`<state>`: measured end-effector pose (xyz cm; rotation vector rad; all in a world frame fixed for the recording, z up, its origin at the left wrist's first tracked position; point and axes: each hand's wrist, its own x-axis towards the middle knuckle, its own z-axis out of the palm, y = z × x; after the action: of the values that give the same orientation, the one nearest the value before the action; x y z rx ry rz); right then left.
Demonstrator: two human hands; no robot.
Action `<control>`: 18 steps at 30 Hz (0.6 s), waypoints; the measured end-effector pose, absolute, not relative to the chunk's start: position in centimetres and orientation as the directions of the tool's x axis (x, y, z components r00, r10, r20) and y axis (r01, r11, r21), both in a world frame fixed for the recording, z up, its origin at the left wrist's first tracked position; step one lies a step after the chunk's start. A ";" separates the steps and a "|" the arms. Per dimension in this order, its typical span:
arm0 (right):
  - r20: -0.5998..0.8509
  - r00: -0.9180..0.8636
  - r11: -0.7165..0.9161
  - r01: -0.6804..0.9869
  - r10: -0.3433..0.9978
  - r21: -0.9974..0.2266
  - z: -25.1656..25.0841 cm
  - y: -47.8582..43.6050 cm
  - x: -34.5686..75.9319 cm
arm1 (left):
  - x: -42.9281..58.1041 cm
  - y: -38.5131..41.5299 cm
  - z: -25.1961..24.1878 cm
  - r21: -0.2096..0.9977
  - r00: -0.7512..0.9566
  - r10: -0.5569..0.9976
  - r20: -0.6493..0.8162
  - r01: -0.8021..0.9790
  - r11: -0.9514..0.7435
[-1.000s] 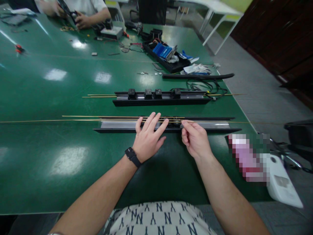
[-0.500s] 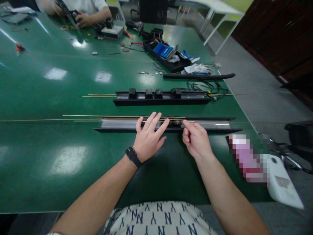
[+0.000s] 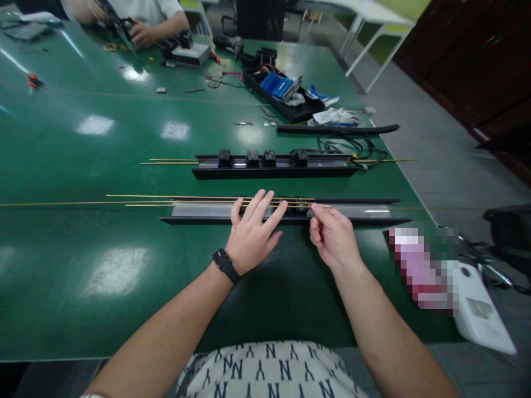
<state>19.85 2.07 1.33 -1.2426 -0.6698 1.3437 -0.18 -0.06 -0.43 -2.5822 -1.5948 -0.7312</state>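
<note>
A long black channel rail (image 3: 199, 220) with a pale inner face lies across the table in front of me. Several thin brass-coloured rods (image 3: 141, 205) run along it, their ends sticking out to the left. My left hand (image 3: 254, 235), with a dark watch at the wrist, lies over the rail's middle with fingers spread across the rods. To its right, my right hand (image 3: 334, 232) is closed, thumb and forefinger pinched on the end of a rod. Dark blocks (image 3: 299, 203) sit in the rail between my hands, partly hidden.
Behind lies a second rail (image 3: 274, 173) with several black blocks and rods. Black cables (image 3: 344, 145), a black strip (image 3: 336, 130), gloves (image 3: 336, 116) and a black tray (image 3: 298, 113) are farther back. A white device (image 3: 481, 309) lies right. Another person's hand (image 3: 141, 34) works at far left.
</note>
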 end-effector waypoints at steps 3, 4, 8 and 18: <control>-0.285 0.157 -0.215 -0.359 0.946 -0.908 1.3 2.1 20.0 | -0.2 -0.1 -0.4 0.224 0.365 0.841 0.400 0.851 -0.476; -0.290 0.147 -0.220 -0.368 0.946 -0.903 1.3 2.1 20.0 | -0.2 -0.1 -0.4 0.223 0.365 0.841 0.400 0.851 -0.476; -0.305 0.142 -0.231 -0.388 0.942 -0.893 1.3 2.1 20.1 | -0.3 -0.1 -0.4 0.221 0.367 0.841 0.398 0.851 -0.476; -0.303 0.179 -0.223 -0.365 0.936 -0.904 1.1 2.1 19.9 | -0.3 -0.1 -0.5 0.217 0.366 0.837 0.406 0.851 -0.478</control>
<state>19.92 2.13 1.14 -1.2360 -0.6413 1.3667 -0.25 -0.06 -0.50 -2.5722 -1.5895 -0.7368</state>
